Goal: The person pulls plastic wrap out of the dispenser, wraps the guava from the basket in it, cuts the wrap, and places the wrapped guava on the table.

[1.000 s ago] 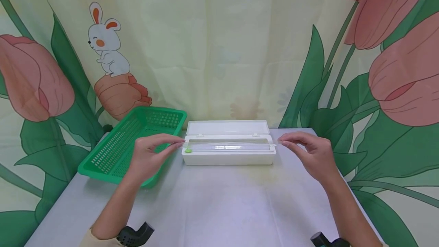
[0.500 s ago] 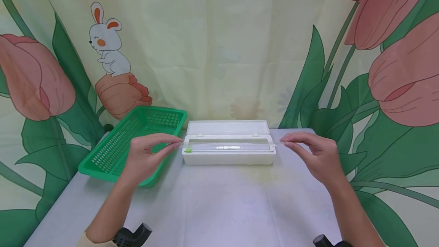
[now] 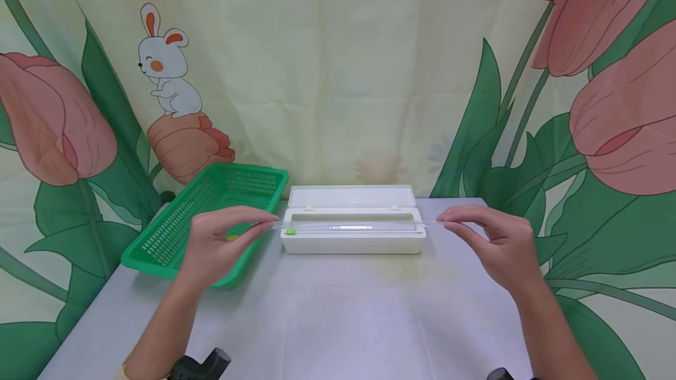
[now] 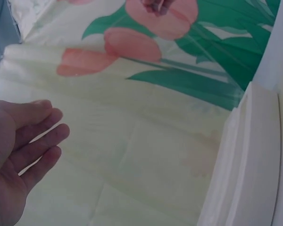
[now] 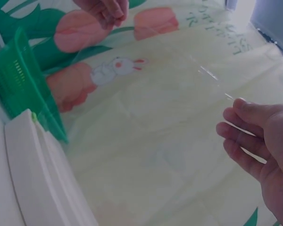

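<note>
In the head view, a white plastic-wrap dispenser box (image 3: 352, 245) stands on the table with its lid (image 3: 352, 196) raised at the back. A clear sheet of plastic wrap (image 3: 359, 224) stretches across above it between my two hands. My left hand (image 3: 213, 245) pinches the sheet's left corner between thumb and fingertips, left of the box. On the other side, my right hand (image 3: 499, 245) pinches the right corner. A small green slider (image 3: 291, 231) sits at the box's left end. Glints on the wrap (image 5: 207, 73) run to the right fingertips in the right wrist view.
A green perforated basket (image 3: 134, 263) stands at the left, partly behind my left hand. A small yellow item (image 3: 231, 237) shows inside it. Behind the table hangs a curtain (image 3: 364, 75) printed with tulips and a rabbit. White cloth (image 3: 354, 309) covers the table.
Both hands have drawn slightly nearer to me and farther apart, the left toward the left and the right toward the right, with the wrap still pinched. The box and basket have stayed put.
</note>
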A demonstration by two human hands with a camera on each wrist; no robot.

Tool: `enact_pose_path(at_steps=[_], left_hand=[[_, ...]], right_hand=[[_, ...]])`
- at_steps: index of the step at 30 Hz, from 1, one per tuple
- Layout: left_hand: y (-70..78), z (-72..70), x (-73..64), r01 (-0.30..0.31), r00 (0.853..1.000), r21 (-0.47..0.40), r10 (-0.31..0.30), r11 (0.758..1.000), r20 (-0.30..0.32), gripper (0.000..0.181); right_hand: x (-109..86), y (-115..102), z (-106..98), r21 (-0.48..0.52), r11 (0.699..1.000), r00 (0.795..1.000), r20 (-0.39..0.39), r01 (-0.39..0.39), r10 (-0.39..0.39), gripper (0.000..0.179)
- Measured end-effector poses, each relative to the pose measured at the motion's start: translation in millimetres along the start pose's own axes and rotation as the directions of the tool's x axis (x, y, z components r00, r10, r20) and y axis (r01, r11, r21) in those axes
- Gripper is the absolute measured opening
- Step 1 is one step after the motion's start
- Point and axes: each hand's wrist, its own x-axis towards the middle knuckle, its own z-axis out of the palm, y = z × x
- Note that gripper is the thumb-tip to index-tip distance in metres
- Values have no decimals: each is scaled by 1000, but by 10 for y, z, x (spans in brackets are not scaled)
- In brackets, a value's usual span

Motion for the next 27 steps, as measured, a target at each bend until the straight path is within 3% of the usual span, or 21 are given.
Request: enact_pose_path(at_steps=[12,27], left_hand=[[98,-53,23,-74,997,19,74,997,-22,21],[196,-133,23,-128,991,-46,126,991,-42,16]], right_hand=[[43,-163,13,37,998,998,-10,59,-59,12],[104,-309,49,152,972,983,-45,182,-177,13]])
